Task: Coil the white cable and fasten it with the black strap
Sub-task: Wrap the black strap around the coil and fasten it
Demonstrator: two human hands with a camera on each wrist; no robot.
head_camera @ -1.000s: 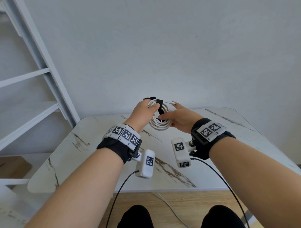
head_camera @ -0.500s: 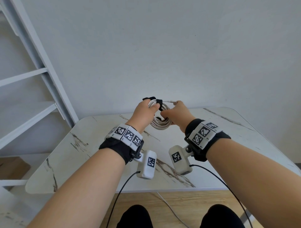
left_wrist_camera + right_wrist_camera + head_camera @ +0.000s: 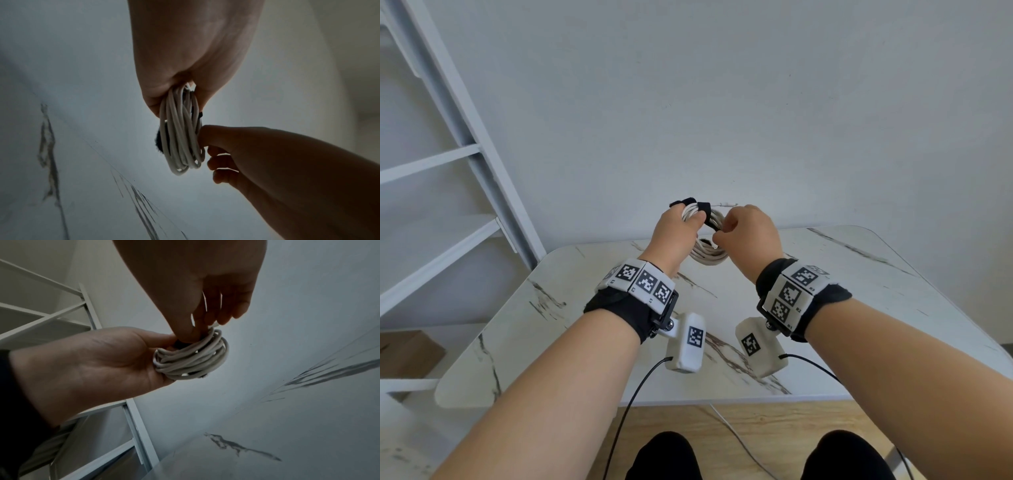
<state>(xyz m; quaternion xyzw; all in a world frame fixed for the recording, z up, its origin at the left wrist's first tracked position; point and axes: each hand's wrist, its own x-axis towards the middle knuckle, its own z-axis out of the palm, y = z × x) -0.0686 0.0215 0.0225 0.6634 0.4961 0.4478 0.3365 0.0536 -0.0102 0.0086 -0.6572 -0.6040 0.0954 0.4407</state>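
Left hand [image 3: 677,229] grips the top of the coiled white cable [image 3: 708,255], held in the air above the marble table [image 3: 859,308]; right hand [image 3: 748,233] pinches the coil's right side, where the black strap [image 3: 703,207] wraps over the loops. Both hands meet on the bundle. Judgement: keep the left grip firm so the loops stay stacked, pull the strap tail snug around every strand, then press it closed.

Counter [image 3: 859,308]: white marble-look top, dark grey veins, rounded corners, pushed against pale wall. Nothing seen lying on visible surface. Wood-look floor [image 3: 774,428] below near edge, thin white cord [image 3: 736,437] trailing across it. White shelf unit [image 3: 448,240] stands beside counter's left end.
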